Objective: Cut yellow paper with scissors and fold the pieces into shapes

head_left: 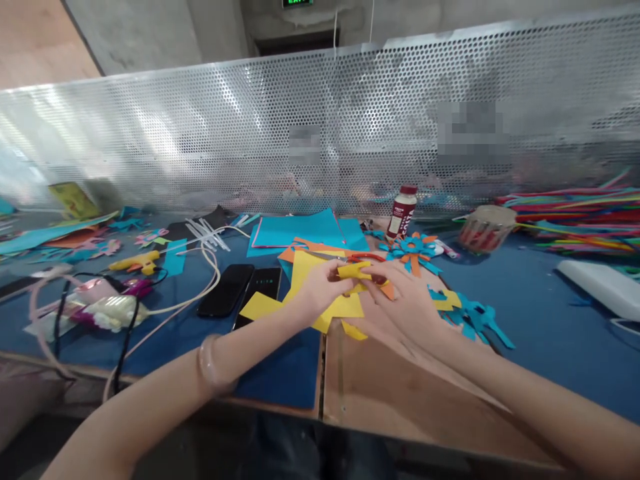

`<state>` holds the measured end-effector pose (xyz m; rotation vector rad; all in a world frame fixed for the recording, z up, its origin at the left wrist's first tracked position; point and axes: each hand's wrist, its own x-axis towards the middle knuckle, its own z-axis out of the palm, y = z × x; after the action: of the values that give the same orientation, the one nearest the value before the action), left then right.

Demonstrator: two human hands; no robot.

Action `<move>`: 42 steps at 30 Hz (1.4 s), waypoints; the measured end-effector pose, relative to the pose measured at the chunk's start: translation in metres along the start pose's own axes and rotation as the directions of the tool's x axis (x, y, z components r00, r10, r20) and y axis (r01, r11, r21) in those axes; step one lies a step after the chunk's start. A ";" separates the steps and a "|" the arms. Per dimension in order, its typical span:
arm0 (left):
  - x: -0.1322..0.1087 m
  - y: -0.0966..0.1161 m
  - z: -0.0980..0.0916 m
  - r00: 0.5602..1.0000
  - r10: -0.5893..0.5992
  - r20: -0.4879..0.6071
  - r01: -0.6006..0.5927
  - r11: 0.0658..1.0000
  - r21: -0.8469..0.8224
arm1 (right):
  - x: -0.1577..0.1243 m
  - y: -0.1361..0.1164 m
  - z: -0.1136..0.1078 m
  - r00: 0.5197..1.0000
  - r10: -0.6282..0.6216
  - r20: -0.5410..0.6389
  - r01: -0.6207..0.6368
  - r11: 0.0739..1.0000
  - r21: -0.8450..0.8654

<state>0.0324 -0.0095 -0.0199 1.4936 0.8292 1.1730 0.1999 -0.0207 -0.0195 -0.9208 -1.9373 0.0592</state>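
Pinching a curled yellow paper piece [354, 269] with my left hand [323, 290] and right hand [407, 297], I grip it from both sides, presumably to steady its bend, above the table [285, 373], inward from the near edge.

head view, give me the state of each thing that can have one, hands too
Narrow yellow paper strip, curved
Left hand, pinching the strip's left end
Right hand, fingers on the strip's right end
Dark red and white bottle, upright, capped
Black rectangular phone at left, screen dark
Black rectangular phone beside it, screen lit with digits
Yellow pistol-shaped glue gun, lying down
Green exit sign, lit
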 end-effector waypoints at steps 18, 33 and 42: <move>-0.015 -0.002 0.008 0.939 -0.283 0.197 0.308 0.945 -0.110 | -0.024 0.003 -0.011 0.988 -0.032 0.150 0.036 0.999 -0.024; -0.019 -0.004 0.008 0.958 -0.246 0.147 0.260 0.962 -0.087 | -0.032 0.003 -0.012 0.989 -0.086 0.121 0.093 0.994 -0.049; -0.021 -0.015 0.008 0.969 -0.224 0.106 0.207 0.967 0.148 | -0.035 0.002 -0.009 0.994 0.027 0.106 -0.036 0.996 0.081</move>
<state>0.0354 -0.0274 -0.0398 1.5255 0.9768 0.8701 0.2172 -0.0437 -0.0412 -0.9089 -2.0019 0.2085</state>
